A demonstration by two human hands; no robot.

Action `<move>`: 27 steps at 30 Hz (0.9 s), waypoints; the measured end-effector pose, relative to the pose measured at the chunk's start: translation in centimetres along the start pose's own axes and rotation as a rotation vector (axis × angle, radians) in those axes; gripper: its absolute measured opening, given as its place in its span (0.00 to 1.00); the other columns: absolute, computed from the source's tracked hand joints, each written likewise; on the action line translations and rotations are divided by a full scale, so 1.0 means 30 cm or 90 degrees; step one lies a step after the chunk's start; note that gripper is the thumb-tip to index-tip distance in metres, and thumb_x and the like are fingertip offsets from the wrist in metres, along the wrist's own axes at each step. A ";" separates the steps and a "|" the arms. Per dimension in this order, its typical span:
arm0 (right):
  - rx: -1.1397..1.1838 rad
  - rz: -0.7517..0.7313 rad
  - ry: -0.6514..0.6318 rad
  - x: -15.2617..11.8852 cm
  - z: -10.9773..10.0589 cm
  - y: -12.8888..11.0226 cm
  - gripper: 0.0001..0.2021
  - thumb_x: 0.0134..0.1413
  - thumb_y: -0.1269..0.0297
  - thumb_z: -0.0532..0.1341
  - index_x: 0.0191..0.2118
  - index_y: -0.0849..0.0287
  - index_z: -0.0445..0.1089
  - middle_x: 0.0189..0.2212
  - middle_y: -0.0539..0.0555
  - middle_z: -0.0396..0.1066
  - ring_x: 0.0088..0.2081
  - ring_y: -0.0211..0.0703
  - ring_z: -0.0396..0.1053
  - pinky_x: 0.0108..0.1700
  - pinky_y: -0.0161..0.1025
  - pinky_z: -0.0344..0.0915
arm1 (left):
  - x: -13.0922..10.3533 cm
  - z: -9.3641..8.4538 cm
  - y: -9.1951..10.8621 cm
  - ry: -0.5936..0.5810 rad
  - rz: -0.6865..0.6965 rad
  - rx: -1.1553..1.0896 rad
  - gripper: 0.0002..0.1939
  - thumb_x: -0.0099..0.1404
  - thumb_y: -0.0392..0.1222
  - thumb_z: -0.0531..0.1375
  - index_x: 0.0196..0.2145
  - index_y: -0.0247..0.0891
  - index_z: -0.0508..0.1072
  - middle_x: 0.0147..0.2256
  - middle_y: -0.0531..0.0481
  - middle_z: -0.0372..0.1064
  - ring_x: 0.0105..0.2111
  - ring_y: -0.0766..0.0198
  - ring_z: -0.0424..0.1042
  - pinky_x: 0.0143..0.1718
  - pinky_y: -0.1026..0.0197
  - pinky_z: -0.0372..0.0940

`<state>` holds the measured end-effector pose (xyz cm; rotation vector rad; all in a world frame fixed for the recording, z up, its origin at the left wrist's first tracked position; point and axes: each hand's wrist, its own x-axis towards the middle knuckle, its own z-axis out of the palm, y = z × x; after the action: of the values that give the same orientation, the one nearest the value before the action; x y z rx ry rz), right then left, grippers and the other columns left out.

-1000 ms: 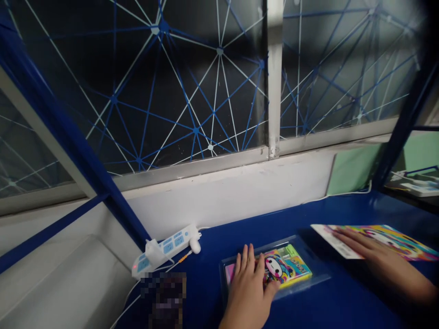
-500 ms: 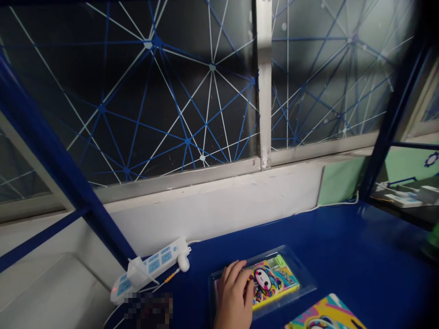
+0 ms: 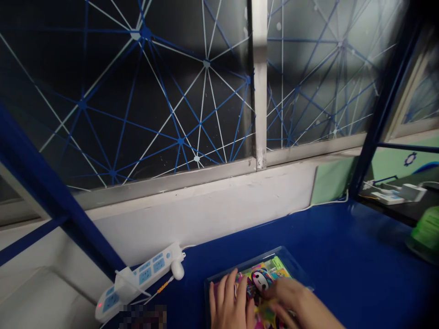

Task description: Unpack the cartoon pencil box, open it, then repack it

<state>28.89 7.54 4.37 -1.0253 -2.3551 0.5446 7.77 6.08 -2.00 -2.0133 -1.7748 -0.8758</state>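
Note:
A clear plastic tray [image 3: 298, 262] lies on the blue table, with a colorful cartoon-printed pack [image 3: 261, 278] inside. My left hand [image 3: 230, 299] rests on the pack's left part, fingers spread. Over its lower right part is my right hand [image 3: 291, 297], blurred by motion, its fingers bent down beside a blurred yellow-green patch. Whether those fingers hold anything is hard to make out. Between them, the printed character's white face shows.
A white power strip [image 3: 144, 274] with plugs and cables lies at the left beside a blue metal post [image 3: 61, 201]. A green object [image 3: 427, 233] stands at the right edge. Windows rise behind the blue table [image 3: 343, 237].
My right hand has come in over the pack from the lower right. My left hand's fingers have spread wider. The view has shifted slightly right, and the second printed item no longer shows.

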 end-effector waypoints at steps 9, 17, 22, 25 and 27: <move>-0.074 0.093 -0.179 0.185 -0.142 0.209 0.27 0.45 0.45 0.72 0.50 0.51 0.74 0.50 0.57 0.66 0.52 0.58 0.64 0.56 0.53 0.59 | -0.003 0.012 -0.038 -0.163 -0.102 0.053 0.30 0.55 0.40 0.61 0.58 0.46 0.72 0.61 0.40 0.65 0.60 0.41 0.67 0.57 0.31 0.60; -0.046 0.105 -0.146 0.146 -0.082 0.277 0.29 0.45 0.43 0.71 0.49 0.52 0.70 0.52 0.58 0.62 0.54 0.58 0.61 0.61 0.56 0.52 | 0.020 -0.003 -0.031 -0.211 -0.160 0.019 0.35 0.51 0.43 0.65 0.59 0.46 0.71 0.63 0.41 0.61 0.62 0.41 0.64 0.60 0.32 0.58; -0.054 0.098 -0.079 0.143 -0.071 0.260 0.29 0.36 0.57 0.76 0.44 0.56 0.65 0.47 0.56 0.66 0.50 0.55 0.63 0.57 0.51 0.56 | 0.032 -0.032 -0.043 -0.216 -0.151 -0.012 0.42 0.48 0.43 0.68 0.62 0.44 0.67 0.65 0.41 0.58 0.64 0.40 0.59 0.61 0.37 0.58; -0.015 0.126 -0.052 0.139 -0.072 0.232 0.25 0.36 0.66 0.74 0.39 0.55 0.61 0.41 0.52 0.67 0.46 0.51 0.65 0.52 0.46 0.61 | 0.036 -0.045 -0.079 -0.145 -0.132 -0.029 0.42 0.50 0.42 0.68 0.63 0.41 0.65 0.65 0.38 0.59 0.63 0.42 0.60 0.59 0.43 0.62; 0.021 0.136 -0.033 0.135 -0.072 0.213 0.23 0.37 0.70 0.72 0.37 0.55 0.59 0.41 0.52 0.66 0.43 0.48 0.65 0.47 0.42 0.64 | 0.046 -0.061 -0.116 -0.093 -0.124 -0.055 0.37 0.55 0.41 0.66 0.62 0.39 0.65 0.61 0.37 0.65 0.59 0.46 0.66 0.56 0.47 0.66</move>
<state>31.35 14.99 3.80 -1.2712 -2.2866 0.6940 4.00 6.67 -0.28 -2.0294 -2.0747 -0.8962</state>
